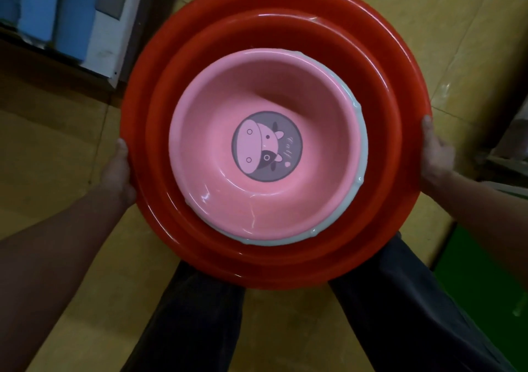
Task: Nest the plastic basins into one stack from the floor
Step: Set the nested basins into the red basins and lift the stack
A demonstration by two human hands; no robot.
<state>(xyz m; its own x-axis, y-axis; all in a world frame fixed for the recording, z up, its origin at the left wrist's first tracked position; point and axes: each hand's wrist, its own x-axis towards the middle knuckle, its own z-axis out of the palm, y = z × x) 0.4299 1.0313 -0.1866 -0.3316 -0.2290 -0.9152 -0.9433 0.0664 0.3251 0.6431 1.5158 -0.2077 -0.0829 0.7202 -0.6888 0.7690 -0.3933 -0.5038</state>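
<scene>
Left hand (120, 169) and right hand (435, 154): each clasps an opposite edge of the large round red plastic basin (137, 100), balancing the stack. Nested inside: smaller red plastic basin (183, 66), pale grey basin (362, 154), pink cartoon-printed plastic basin (217, 109). Held above yellow floor (57, 143).

"Calf" on pink basin (257, 100) emblem (267, 146)

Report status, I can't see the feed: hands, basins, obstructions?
Left hand and right hand grip the big red basin rim. Smaller red, white, pink basin nested inside. Nothing obstructing.
</scene>
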